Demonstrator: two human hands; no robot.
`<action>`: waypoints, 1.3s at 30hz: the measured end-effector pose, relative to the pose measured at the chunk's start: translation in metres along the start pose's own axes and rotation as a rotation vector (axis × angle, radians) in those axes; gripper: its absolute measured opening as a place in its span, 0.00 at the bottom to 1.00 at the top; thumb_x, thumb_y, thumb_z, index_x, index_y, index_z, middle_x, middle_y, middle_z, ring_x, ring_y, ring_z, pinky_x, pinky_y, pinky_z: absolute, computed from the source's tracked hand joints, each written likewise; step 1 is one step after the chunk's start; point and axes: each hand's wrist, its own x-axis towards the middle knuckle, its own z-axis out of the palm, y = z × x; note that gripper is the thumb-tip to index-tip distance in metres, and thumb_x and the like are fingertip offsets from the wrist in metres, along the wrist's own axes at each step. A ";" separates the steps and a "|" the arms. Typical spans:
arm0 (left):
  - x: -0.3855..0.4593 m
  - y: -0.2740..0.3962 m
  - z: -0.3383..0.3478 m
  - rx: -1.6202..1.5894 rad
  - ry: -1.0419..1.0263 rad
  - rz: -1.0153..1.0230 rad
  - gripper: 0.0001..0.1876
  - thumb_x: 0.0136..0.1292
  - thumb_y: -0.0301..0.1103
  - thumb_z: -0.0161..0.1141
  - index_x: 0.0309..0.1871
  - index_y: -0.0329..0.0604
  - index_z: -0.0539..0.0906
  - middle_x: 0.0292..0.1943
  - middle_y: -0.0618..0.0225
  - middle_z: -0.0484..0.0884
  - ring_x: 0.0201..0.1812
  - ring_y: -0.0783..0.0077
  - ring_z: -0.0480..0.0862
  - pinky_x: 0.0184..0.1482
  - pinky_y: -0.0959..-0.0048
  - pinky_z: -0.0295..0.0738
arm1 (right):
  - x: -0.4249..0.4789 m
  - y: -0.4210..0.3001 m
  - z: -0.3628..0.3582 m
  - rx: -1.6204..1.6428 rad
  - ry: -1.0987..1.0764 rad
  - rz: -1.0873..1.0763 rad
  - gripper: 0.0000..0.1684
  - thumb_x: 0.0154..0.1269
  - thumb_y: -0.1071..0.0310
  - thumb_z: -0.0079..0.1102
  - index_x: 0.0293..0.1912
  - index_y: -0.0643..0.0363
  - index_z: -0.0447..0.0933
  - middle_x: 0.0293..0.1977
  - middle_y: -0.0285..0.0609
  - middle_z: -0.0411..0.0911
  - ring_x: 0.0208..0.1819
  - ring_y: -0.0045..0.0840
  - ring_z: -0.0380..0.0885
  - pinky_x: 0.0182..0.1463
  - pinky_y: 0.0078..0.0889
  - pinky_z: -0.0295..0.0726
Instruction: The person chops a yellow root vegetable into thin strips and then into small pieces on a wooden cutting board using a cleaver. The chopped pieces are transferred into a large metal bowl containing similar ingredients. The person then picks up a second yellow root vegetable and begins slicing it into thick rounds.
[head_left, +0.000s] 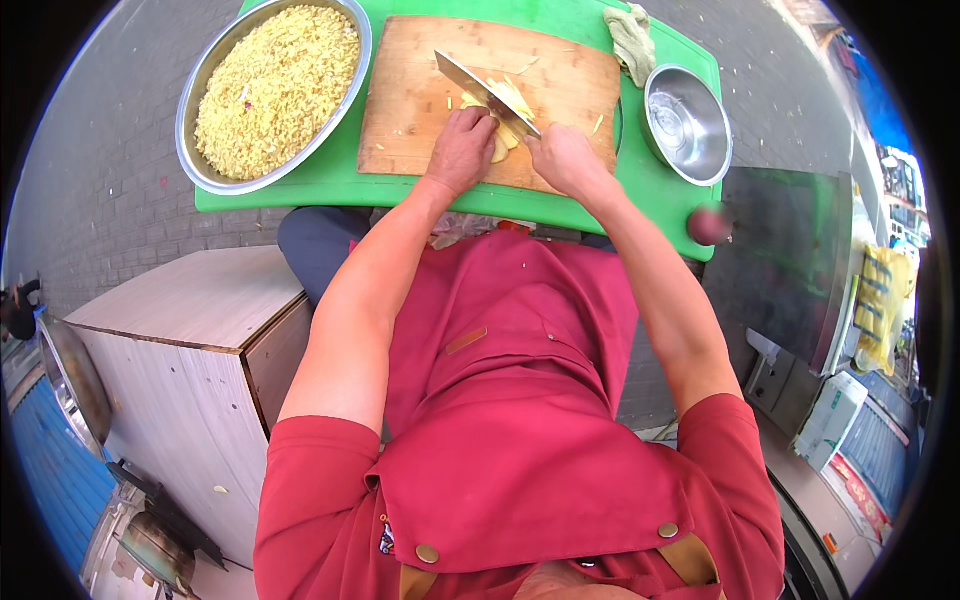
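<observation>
A wooden cutting board (420, 90) lies on a green table (322, 187). My right hand (566, 161) is closed around the handle of a cleaver (472, 84), whose blade points up and to the left over the board. Curled fingers of my left hand (465, 142) rest against pale yellow slices (501, 146) beside the blade; they may be potato or ginger, I cannot tell which. Thin yellow strips (511, 96) lie beyond the blade, and a few loose ones are scattered on the board. How firmly the left fingers hold the slices is hidden.
A large metal basin (364, 67) of finely chopped yellow pieces (277, 90) stands at left. On the right are a crumpled cloth (631, 45), a metal bowl (686, 124) and, near the table's corner, a round dark red object (709, 223), perhaps an onion. A wooden cabinet (180, 300) stands lower left.
</observation>
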 end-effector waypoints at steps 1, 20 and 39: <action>-0.002 0.003 0.001 -0.007 -0.007 0.003 0.07 0.65 0.25 0.64 0.45 0.37 0.81 0.47 0.53 0.81 0.49 0.46 0.80 0.54 0.55 0.77 | 0.004 0.009 0.010 -0.017 0.005 -0.004 0.26 0.74 0.57 0.60 0.34 0.78 0.83 0.32 0.76 0.80 0.41 0.67 0.82 0.48 0.60 0.81; -0.006 -0.009 0.003 0.026 -0.019 -0.032 0.08 0.65 0.27 0.65 0.44 0.38 0.79 0.47 0.53 0.79 0.51 0.47 0.79 0.53 0.55 0.78 | 0.004 0.010 0.003 0.002 -0.109 -0.046 0.23 0.73 0.60 0.58 0.37 0.77 0.83 0.35 0.73 0.82 0.43 0.64 0.84 0.50 0.58 0.83; -0.013 -0.004 -0.020 0.058 -0.045 -0.002 0.09 0.62 0.24 0.67 0.46 0.41 0.83 0.48 0.56 0.80 0.50 0.51 0.81 0.52 0.58 0.80 | -0.013 0.015 0.022 0.057 0.027 -0.047 0.22 0.74 0.58 0.57 0.37 0.71 0.85 0.35 0.72 0.82 0.43 0.64 0.84 0.51 0.62 0.82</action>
